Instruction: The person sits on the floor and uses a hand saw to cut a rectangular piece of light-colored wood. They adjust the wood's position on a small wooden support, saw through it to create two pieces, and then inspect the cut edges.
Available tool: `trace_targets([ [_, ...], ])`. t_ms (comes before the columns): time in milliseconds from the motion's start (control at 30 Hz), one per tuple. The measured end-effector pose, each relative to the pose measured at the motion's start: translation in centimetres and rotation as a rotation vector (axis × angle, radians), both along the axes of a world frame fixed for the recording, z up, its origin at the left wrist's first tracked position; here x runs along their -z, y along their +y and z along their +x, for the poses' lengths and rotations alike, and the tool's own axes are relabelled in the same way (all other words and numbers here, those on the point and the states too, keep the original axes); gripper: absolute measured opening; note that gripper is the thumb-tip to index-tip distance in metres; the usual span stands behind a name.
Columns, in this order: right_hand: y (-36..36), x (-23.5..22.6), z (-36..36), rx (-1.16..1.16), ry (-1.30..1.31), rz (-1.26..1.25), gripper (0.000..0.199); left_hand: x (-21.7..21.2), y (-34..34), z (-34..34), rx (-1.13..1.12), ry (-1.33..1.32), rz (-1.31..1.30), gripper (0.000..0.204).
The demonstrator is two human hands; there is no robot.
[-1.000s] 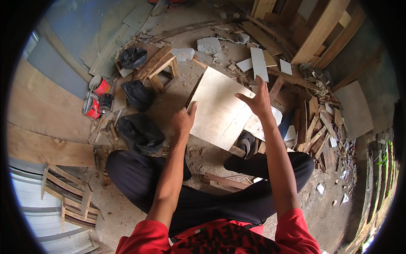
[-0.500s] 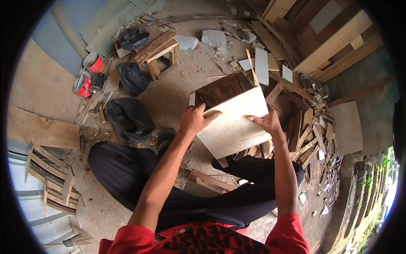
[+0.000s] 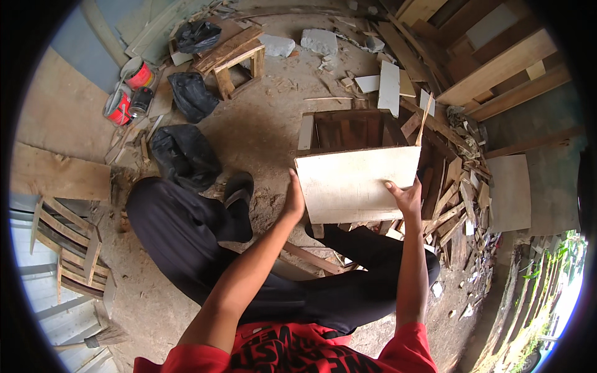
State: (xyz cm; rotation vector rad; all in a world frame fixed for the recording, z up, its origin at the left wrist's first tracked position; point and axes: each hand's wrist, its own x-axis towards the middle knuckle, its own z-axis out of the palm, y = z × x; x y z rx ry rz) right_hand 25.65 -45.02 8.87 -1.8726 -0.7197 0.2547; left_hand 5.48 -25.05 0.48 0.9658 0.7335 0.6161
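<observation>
Wooden box (image 3: pixel 348 132), dark inside, between hands (image 3: pixel 408 200)

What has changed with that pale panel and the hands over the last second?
The pale panel has turned from a slant to nearly level, bringing the dark box opening behind it into view. The right hand, spread at first, now has its thumb on the panel's face; the left hand is still at the left edge. The stool, black bags and tins stayed put.

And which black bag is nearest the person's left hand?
The lowest black bag in the picture; the other two lie higher up, farther from the left hand.
</observation>
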Motion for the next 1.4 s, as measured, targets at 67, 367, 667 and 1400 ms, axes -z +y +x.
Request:
trace_targets([
  [67, -0.6, 0.4, -0.4, 0.029, 0.023, 0.004, 0.068, -0.3, -1.6, 2.0, -0.221, 0.003, -0.134, 0.091],
  [367, -3.8, 2.0, -1.7, 0.156, -0.021, 0.094, 0.058, -2.3, -1.6, 3.3, -0.176, 0.185, 0.229, 0.073],
  [667, 7.2, -4.5, 3.4, 0.282, 0.270, -0.143, 0.065, -11.4, 12.6, 6.9, 0.186, 0.270, 0.403, 0.083],
  [1400, 16.7, 14.2, 0.0, 0.233, 0.145, -0.024, 0.068, 6.8, 25.6, 6.6, -0.023, 0.860, 0.530, 0.082],
])
